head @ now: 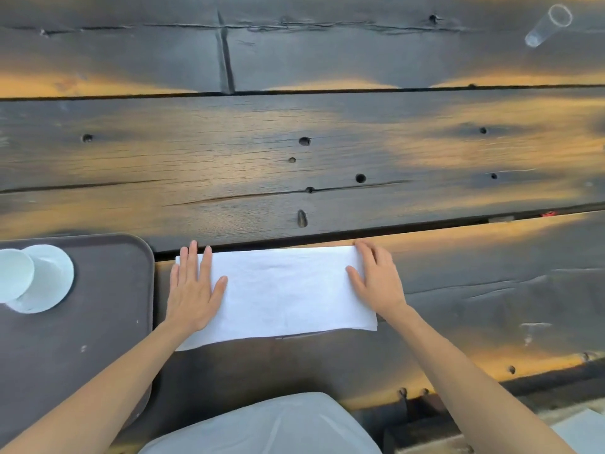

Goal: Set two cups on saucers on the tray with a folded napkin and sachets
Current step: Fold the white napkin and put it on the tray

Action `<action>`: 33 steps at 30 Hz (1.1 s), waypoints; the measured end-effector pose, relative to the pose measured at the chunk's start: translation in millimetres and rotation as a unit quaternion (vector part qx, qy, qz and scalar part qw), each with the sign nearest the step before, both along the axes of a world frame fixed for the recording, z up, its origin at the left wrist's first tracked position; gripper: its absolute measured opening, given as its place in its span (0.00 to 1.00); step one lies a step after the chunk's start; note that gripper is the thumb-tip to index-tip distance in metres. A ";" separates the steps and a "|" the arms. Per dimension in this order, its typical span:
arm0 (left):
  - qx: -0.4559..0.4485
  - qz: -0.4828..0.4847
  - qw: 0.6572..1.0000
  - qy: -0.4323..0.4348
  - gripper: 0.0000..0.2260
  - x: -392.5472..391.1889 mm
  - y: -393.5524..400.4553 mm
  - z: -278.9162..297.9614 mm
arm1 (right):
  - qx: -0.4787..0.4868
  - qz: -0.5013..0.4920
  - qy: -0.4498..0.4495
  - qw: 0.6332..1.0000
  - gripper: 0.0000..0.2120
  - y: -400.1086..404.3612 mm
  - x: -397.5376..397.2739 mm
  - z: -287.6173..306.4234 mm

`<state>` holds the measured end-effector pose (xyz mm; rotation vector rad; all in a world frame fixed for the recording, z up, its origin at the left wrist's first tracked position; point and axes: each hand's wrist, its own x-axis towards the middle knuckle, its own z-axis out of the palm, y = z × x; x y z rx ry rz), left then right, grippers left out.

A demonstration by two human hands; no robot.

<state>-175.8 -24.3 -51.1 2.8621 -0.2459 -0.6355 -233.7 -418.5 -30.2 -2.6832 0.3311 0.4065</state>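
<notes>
- The napkin [281,290] is a white strip lying flat on the dark wooden table [327,158], long axis running side to side between the two hands, far edge right along a gap between planks.
- It looks thin, soft and super light, probably paper or light cloth. No stiffness at all, so it'll flop and slide if grabbed in the middle. Best bet is pinching the short ends or corners, right where the fingers already sit, and bringing one end over the other.
- The left hand [193,290] lies flat and spread on the left end, palm down, gripping nothing.
- The right hand [376,280] does the same on the right end, fingers splayed, just pressing.
- Seems like the person is smoothing a crease, with another fold maybe to come.
- Just beside the left hand, further left, sits the brown tray [108,322], holding a white cup [13,276] on a saucer [55,276]. Only one set shows in frame, no sachets visible.
- Far beyond the right hand, a clear glass [548,26] stands near the table's far corner.
</notes>
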 end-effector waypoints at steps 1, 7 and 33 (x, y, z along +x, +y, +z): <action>0.002 -0.001 1.000 0.001 0.33 1.2 -1.1 3.1 | 0.009 -0.018 0.008 1.000 0.30 -1.4 3.4 3.8; -0.030 -0.056 0.998 -0.021 0.29 8.3 -35.8 28.9 | 0.058 -0.082 0.134 0.986 0.21 -11.8 30.0 19.1; -0.241 -0.308 0.919 0.057 0.06 99.4 -213.6 128.5 | 0.218 -0.133 -0.009 0.967 0.08 14.4 -3.3 63.9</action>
